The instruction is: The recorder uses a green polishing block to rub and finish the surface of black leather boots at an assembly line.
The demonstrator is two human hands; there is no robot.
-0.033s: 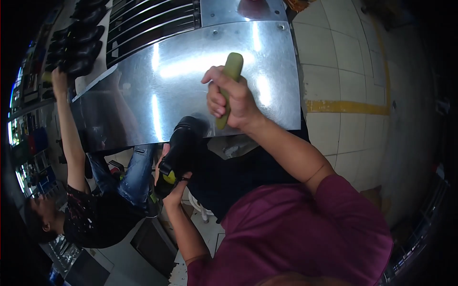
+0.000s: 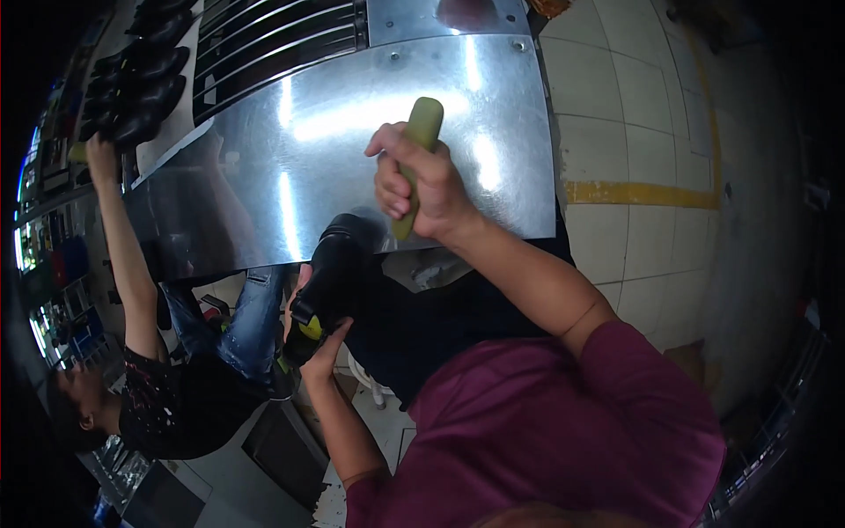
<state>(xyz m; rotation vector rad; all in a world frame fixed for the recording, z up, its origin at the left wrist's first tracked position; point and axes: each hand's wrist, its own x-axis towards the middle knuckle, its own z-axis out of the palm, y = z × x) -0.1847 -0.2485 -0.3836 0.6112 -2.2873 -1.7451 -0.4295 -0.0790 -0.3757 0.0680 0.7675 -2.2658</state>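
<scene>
Two hands are busy over a shiny metal sheet (image 2: 290, 150). My right hand (image 2: 418, 189) is fisted tight around a pale green handle (image 2: 421, 132), held upright above the sheet. My left hand (image 2: 319, 348) grips a black power tool (image 2: 330, 273) with yellow trim at the sheet's near edge. Another person's arm (image 2: 123, 238) reaches up at the far left.

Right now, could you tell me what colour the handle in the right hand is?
The handle is pale yellowish green, seen in the head view.
</scene>
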